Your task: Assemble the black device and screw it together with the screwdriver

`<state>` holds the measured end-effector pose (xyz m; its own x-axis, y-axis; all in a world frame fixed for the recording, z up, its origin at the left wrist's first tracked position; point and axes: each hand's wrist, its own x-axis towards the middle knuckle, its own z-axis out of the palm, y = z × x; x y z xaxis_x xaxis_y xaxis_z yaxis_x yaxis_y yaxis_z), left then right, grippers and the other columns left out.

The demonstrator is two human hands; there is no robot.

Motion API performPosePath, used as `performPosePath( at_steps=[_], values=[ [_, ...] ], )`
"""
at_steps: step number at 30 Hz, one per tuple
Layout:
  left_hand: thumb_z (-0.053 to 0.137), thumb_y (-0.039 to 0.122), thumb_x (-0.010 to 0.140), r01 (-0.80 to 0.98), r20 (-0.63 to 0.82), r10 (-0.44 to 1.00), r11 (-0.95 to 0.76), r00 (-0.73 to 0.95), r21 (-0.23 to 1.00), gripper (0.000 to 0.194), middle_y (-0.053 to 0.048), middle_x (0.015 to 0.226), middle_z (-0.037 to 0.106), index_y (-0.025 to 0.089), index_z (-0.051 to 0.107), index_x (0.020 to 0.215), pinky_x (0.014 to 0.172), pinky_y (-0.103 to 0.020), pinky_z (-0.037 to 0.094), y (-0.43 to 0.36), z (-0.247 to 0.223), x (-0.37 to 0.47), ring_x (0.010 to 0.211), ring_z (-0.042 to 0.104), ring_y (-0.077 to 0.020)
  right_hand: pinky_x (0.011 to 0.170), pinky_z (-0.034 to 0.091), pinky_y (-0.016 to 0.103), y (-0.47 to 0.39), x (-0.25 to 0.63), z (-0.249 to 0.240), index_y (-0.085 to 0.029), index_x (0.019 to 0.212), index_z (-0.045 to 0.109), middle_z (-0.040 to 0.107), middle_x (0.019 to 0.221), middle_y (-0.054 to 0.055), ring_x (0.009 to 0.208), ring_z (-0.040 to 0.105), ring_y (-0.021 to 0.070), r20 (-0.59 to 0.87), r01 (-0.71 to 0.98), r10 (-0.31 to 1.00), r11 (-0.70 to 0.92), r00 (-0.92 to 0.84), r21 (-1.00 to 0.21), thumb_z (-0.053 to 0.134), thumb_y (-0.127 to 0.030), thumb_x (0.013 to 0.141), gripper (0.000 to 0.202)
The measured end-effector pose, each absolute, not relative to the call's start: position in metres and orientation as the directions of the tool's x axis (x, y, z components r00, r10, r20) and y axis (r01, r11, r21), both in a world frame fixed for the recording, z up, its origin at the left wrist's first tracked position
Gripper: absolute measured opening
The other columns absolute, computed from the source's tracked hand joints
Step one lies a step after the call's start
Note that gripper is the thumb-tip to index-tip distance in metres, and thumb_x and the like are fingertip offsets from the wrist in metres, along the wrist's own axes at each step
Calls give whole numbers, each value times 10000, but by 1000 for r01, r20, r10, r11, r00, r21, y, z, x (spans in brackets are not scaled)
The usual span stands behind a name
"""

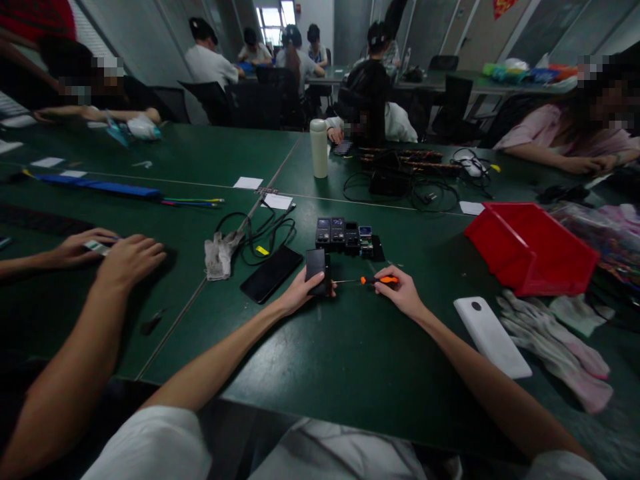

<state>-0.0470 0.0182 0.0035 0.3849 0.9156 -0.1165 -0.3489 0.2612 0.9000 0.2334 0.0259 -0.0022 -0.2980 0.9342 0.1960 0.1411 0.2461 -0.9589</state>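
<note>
Nearest, a white sleeve (155,447) leads into the left forearm (235,343), slanting over the surface (320,363) toward a row of black modules (338,231). Just this side of the row, the left grip (303,288) pinches a black case (315,263), thumb across its face; the right grip (401,290), wrist angled inward, pinches an orange-handled screwdriver (367,280), tip beside the case.

The black box (315,262) looks like smooth plastic; the screwdriver (366,281) has a plastic handle and a metal shaft. The phone (271,274) is glossy, the gloves (555,348) rough cloth, the bin (530,253) smooth plastic, the table (320,380) smooth, faintly shiny.
</note>
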Motion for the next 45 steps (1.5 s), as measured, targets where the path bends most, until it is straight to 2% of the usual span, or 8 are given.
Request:
performPosePath(
  at_steps=[5, 11, 20, 27, 30, 35, 42, 45],
  values=[
    [687, 358, 799, -354, -97, 932, 227, 349, 907, 400, -84, 938, 683, 142, 469, 1055, 730, -337, 559, 17, 8, -45, 734, 701, -185, 586, 474, 264, 25, 231, 1, -186, 1037, 590, 646, 823, 33, 641, 610, 129, 133, 78, 948, 162, -290, -984, 555, -391, 905, 247],
    [716, 330, 778, -354, -116, 933, 242, 342, 903, 441, -97, 1018, 668, 149, 455, 1085, 782, -394, 576, 16, 11, -44, 807, 711, -213, 476, 403, 236, 25, 229, 3, -178, 940, 607, 598, 691, 0, 501, 510, 96, 62, 162, 965, 106, -255, -981, 548, -450, 896, 282],
    [721, 365, 770, -349, -143, 925, 271, 351, 897, 475, -110, 1026, 681, 153, 439, 1089, 813, -453, 576, 17, 10, -46, 820, 720, -237, 566, 474, 289, 24, 230, 6, -182, 947, 619, 625, 794, 30, 598, 565, 134, 140, 231, 958, 200, -252, -952, 641, -413, 833, 258],
    [709, 370, 781, -346, -146, 924, 274, 353, 897, 461, -115, 1025, 681, 149, 444, 1086, 807, -452, 575, 16, 11, -46, 814, 721, -236, 778, 512, 355, 27, 234, 4, -201, 910, 656, 637, 957, 56, 858, 622, 198, 242, 232, 936, 303, -257, -924, 693, -349, 800, 188],
    [712, 362, 778, -345, -144, 920, 277, 364, 897, 462, -116, 1019, 680, 145, 447, 1088, 785, -425, 579, 15, 12, -45, 809, 720, -236, 678, 513, 316, 25, 232, 3, -195, 1003, 641, 649, 934, 53, 737, 633, 164, 170, 197, 953, 222, -252, -955, 648, -386, 835, 254],
    [711, 336, 784, -348, -140, 917, 279, 374, 895, 446, -109, 1013, 675, 146, 446, 1089, 780, -400, 580, 15, 12, -45, 811, 721, -233, 470, 414, 247, 25, 228, 2, -171, 956, 632, 594, 658, 2, 491, 503, 105, 70, 188, 968, 118, -242, -975, 560, -458, 884, 304],
    [720, 366, 769, -339, -151, 920, 281, 362, 898, 477, -121, 1020, 680, 143, 452, 1095, 798, -427, 577, 16, 11, -45, 798, 721, -232, 607, 522, 306, 23, 231, 7, -214, 1010, 607, 598, 964, 44, 649, 595, 132, 150, 217, 962, 200, -227, -955, 656, -406, 822, 273],
    [707, 368, 782, -343, -151, 919, 283, 365, 895, 464, -122, 1022, 679, 144, 448, 1096, 790, -428, 582, 16, 10, -46, 804, 722, -234, 670, 535, 337, 24, 232, 7, -215, 978, 617, 593, 1001, 52, 746, 609, 167, 174, 245, 960, 227, -222, -943, 679, -398, 801, 262]
  ],
)
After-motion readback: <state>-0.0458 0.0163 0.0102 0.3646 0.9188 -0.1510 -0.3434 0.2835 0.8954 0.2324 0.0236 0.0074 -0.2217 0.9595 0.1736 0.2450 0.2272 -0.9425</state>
